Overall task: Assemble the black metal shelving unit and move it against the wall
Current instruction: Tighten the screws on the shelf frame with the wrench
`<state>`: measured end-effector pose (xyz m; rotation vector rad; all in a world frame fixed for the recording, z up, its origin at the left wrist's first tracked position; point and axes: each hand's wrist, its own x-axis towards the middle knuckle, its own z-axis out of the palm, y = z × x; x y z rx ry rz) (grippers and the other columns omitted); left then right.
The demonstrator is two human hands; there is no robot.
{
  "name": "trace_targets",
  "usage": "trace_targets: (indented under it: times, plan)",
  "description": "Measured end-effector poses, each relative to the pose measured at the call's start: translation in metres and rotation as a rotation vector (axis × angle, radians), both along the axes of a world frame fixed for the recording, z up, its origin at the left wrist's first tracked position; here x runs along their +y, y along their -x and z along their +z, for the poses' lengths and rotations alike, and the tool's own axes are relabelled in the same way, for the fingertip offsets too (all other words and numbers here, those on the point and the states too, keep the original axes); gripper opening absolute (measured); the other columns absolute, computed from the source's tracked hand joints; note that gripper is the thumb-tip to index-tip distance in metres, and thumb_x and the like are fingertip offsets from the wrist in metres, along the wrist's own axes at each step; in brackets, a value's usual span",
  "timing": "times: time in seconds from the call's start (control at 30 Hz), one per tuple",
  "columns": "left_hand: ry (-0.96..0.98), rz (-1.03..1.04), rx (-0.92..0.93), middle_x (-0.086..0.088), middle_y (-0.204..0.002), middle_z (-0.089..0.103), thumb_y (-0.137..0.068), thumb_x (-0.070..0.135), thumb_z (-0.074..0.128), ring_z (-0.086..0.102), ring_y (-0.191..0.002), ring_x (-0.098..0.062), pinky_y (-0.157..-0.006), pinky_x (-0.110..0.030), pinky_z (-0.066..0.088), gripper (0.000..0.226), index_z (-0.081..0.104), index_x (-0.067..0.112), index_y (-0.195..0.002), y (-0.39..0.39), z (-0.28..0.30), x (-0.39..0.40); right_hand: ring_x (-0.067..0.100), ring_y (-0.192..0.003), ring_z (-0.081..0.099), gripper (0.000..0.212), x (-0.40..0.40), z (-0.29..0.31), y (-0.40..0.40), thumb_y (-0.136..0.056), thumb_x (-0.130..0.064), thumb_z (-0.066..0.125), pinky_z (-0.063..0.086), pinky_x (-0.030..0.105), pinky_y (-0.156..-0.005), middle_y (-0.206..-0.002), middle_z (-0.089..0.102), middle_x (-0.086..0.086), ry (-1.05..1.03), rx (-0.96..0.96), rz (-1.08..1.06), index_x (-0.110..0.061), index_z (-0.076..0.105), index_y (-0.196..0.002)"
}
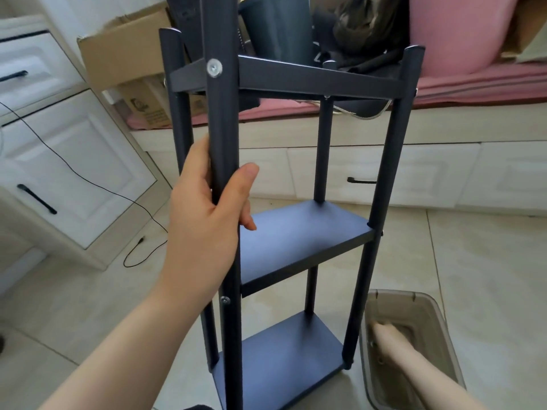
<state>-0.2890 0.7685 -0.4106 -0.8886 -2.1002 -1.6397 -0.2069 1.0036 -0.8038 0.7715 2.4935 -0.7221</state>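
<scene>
At far left, white drawer fronts [44,161] with black handles line the room, a thin black cable [88,179] trailing over the tiled floor [473,250] below them. Beyond, an open cardboard box [124,57] sits on a pink-covered bed [473,87]. Left of centre, a person's left hand [207,208] grips the near front post [220,137] of the black metal shelving unit [296,232], fingers [248,199] and thumb wrapped tight round the tube just below a silver bolt [214,67]. The unit stands upright on the floor in the middle of the scene, close in front of the person, with 3 shelves in view: a top frame, a middle shelf [302,229] and a bottom shelf [284,347], all seated between 4 posts. At lower right, the right hand [384,335] reaches down into a translucent plastic bin [444,315]; its fingers are blurred and partly hidden, so whether they hold anything cannot be told. Assembly looks nearly complete, and the right hand is probably after remaining hardware. The sensible course is to keep the left grip firm so the frame stays plumb, check that each bolt is snug, then take hold with both hands and lift rather than drag it toward the wall, watching the cable.
</scene>
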Motion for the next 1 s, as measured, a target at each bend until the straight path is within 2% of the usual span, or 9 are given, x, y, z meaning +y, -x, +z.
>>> trace_targets:
  times: [0.03,0.07,0.17,0.37,0.53,0.67,0.73,0.83,1.0]
  plan:
    - [-0.002,0.002,0.0,-0.003,-0.061,0.045,-0.098,0.026,0.057,0.048,-0.049,-0.019,-0.052,-0.021,0.046,0.016,0.054,0.032,-0.113,0.001,0.0,0.0,0.024,-0.086,0.062,0.041,0.0,0.002,0.0,-0.106,-0.027,0.033,0.056,0.035,-0.072,-0.11,0.061,0.012,0.027,-0.002,-0.007,-0.005,0.046,-0.138]
    - [-0.005,0.003,0.001,-0.004,-0.061,0.045,-0.098,0.026,0.057,0.049,-0.049,-0.019,-0.052,-0.02,0.045,0.016,0.054,0.033,-0.113,0.002,0.0,0.0,0.028,-0.097,0.063,0.039,0.0,0.002,0.002,-0.106,-0.025,0.035,0.056,0.035,-0.077,-0.118,0.061,0.014,0.059,0.002,-0.004,-0.006,0.045,-0.139]
    - [-0.014,0.001,-0.006,-0.003,-0.062,0.045,-0.096,0.03,0.058,0.049,-0.048,-0.019,-0.051,-0.024,0.046,0.016,0.055,0.038,-0.109,0.003,0.001,0.0,0.036,-0.118,0.058,0.042,0.001,-0.001,0.003,-0.105,-0.028,0.04,0.048,0.04,-0.098,-0.128,0.061,0.021,0.008,0.077,0.071,0.0,0.053,-0.134]
    - [-0.016,-0.006,-0.015,-0.008,-0.069,0.043,-0.095,0.03,0.058,0.047,-0.049,-0.019,-0.049,-0.031,0.049,0.018,0.056,0.041,-0.109,0.006,0.002,-0.001,0.037,-0.123,0.054,0.043,0.006,0.001,0.004,-0.105,-0.028,0.039,0.044,0.043,-0.104,-0.133,0.057,0.021,-0.051,0.115,0.111,-0.001,0.049,-0.137]
    - [-0.004,0.012,-0.012,-0.006,-0.069,0.044,-0.096,0.026,0.058,0.047,-0.049,-0.019,-0.05,-0.035,0.05,0.016,0.055,0.037,-0.108,0.007,0.002,-0.003,0.033,-0.129,0.051,0.041,0.01,0.004,0.004,-0.104,-0.019,0.038,0.042,0.039,-0.106,-0.141,0.052,0.018,0.095,0.023,-0.128,-0.003,0.047,-0.141]
    - [-0.007,0.021,-0.011,-0.007,-0.069,0.044,-0.097,0.026,0.058,0.046,-0.049,-0.02,-0.05,-0.034,0.049,0.015,0.054,0.036,-0.106,0.008,0.001,-0.003,0.031,-0.133,0.047,0.045,0.012,0.006,0.0,-0.1,-0.004,0.039,0.044,0.037,-0.106,-0.149,0.041,0.012,-0.016,-0.104,0.006,-0.015,0.049,-0.143]
    - [-0.007,0.018,-0.011,-0.008,-0.067,0.045,-0.096,0.027,0.058,0.046,-0.048,-0.02,-0.049,-0.032,0.049,0.014,0.054,0.037,-0.105,0.008,0.001,-0.003,0.029,-0.129,0.05,0.043,0.014,0.004,-0.003,-0.099,-0.004,0.041,0.045,0.036,-0.104,-0.146,0.045,0.01,-0.044,-0.147,0.101,-0.017,0.053,-0.137]
    - [-0.012,0.009,-0.014,-0.002,-0.06,0.045,-0.095,0.03,0.059,0.047,-0.048,-0.021,-0.05,-0.029,0.048,0.016,0.057,0.04,-0.107,0.007,0.0,-0.003,0.025,-0.125,0.054,0.04,0.014,0.01,-0.007,-0.099,0.001,0.037,0.046,0.034,-0.103,-0.141,0.052,0.011,-0.024,-0.176,0.119,-0.012,0.053,-0.134]
    - [-0.04,-0.038,-0.043,0.007,-0.06,0.049,-0.094,0.03,0.061,0.052,-0.05,-0.016,-0.054,-0.026,0.05,0.018,0.058,0.043,-0.106,0.002,-0.002,-0.002,0.023,-0.116,0.057,0.03,0.013,0.037,-0.019,-0.101,-0.007,0.036,0.047,0.031,-0.098,-0.134,0.055,0.009,-0.006,-0.128,0.133,-0.013,0.052,-0.125]
